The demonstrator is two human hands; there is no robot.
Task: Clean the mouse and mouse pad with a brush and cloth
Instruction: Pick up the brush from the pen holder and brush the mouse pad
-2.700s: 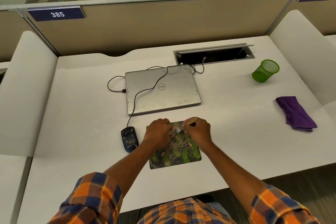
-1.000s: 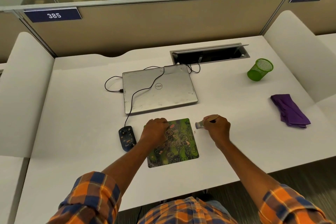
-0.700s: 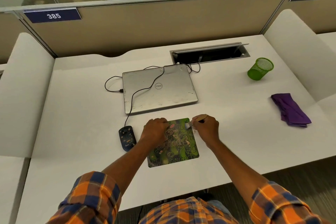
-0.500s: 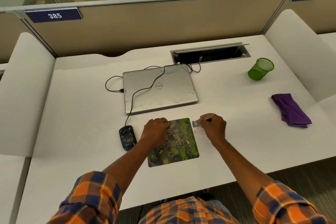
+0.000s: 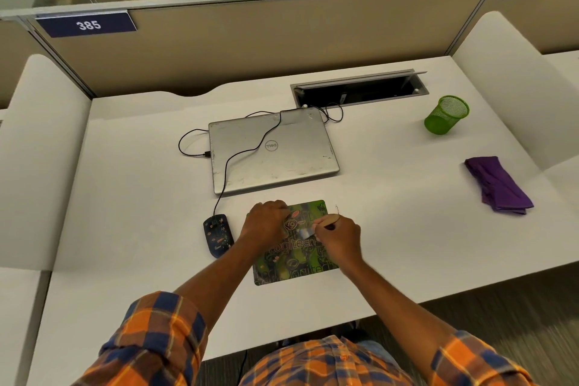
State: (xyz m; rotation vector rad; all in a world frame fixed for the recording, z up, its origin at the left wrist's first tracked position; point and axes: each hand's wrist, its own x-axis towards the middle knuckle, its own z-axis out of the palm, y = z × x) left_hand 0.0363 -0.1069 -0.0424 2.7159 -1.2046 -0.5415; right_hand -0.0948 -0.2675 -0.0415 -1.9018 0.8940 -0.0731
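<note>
Both hands worked the mouse pad [image 5: 294, 255]; the left hand [image 5: 266, 226] pinned its corner; the right hand [image 5: 340, 235], grip closed on the brush [image 5: 308, 230], had swung back from the desk [image 5: 407, 222] onto the pad (another sweep); mouse [image 5: 218, 235] and cloth [image 5: 498, 186] waited.

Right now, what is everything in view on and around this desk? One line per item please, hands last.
mouse pad: one, green patterned, near desk edge, centre
mouse: one, dark blue, wired, just left of the pad
brush: one, wooden handle, pale bristles on the pad
laptop: one, silver, closed, behind the pad
cloth: one, purple, folded, right side of desk
pen cup: one, green mesh, far right
cable tray: one, grey, open, back of desk
desk: one, white
left hand: pressing the pad's left part
right hand: grip closed on the brush
</note>
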